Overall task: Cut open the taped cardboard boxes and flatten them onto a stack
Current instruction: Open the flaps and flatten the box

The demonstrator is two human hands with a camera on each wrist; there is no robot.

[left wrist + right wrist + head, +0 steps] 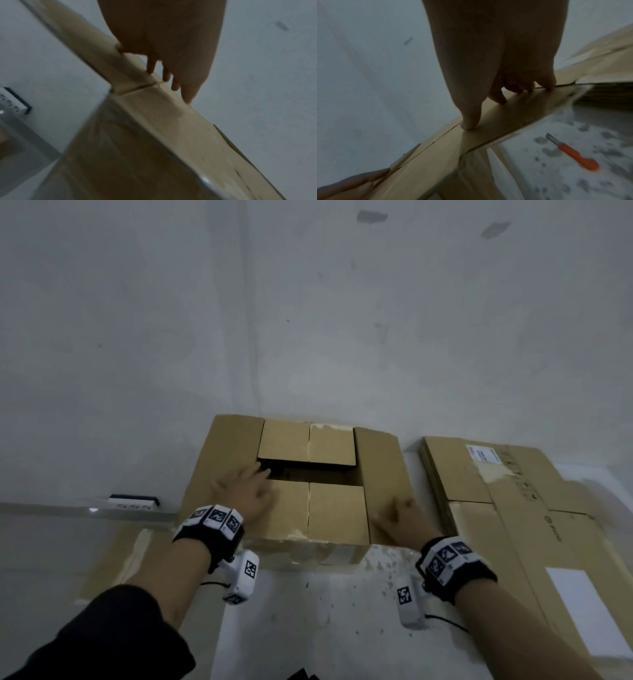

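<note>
A brown cardboard box (337, 511) stands on the floor against the wall, its top flaps cut free and a dark gap showing between the inner flaps. My left hand (245, 494) lies flat on the left side of the box top, fingers straight and reaching toward the gap. In the left wrist view the left hand (164, 40) has its fingertips on the box (154, 135). My right hand (400, 517) rests on the right outer flap near its front corner. In the right wrist view the right hand (496, 60) presses its fingertips on the flap (436, 155).
A stack of flattened boxes (496, 501) lies on the floor just right of the box. An orange utility knife (573, 152) lies on the speckled floor, blade out. A power strip (133, 501) sits by the wall at left, with flat cardboard (109, 563) in front.
</note>
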